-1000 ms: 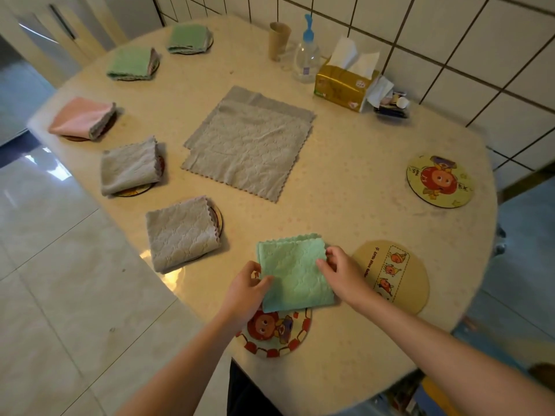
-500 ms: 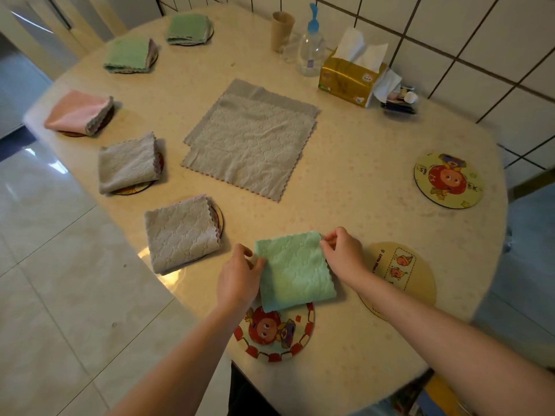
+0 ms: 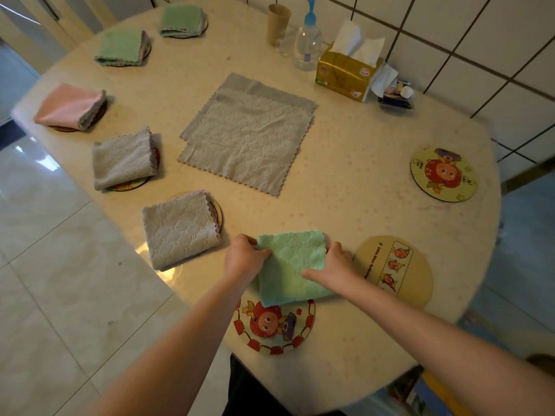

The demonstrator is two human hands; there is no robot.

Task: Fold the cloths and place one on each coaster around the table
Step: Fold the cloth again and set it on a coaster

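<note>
Colours & patterns on the counter

Counter [image 3: 345,181]: pale cream w/ faint pink star specks. Folded cloth at the near edge [image 3: 292,265]: mint green, quilted scallop texture. Flat cloths in the middle [image 3: 249,139]: grey-beige, same scallop emboss, zigzag edges. Two folded grey cloths at left [image 3: 180,229] [image 3: 123,159]; one pink w/ grey underside [image 3: 70,106]; two green at the far side [image 3: 121,48] [image 3: 181,21]. Near coaster [image 3: 276,328]: red cartoon face, red-and-white checked rim. Tan coaster [image 3: 396,271]: strip of small orange figures. Far right coaster [image 3: 444,174]: yellow, red round face. Tissue box [image 3: 345,75]: gold. Bottle [image 3: 307,43]: clear, blue pump. Wall tiles [image 3: 480,34]: white, dark grout.
</note>
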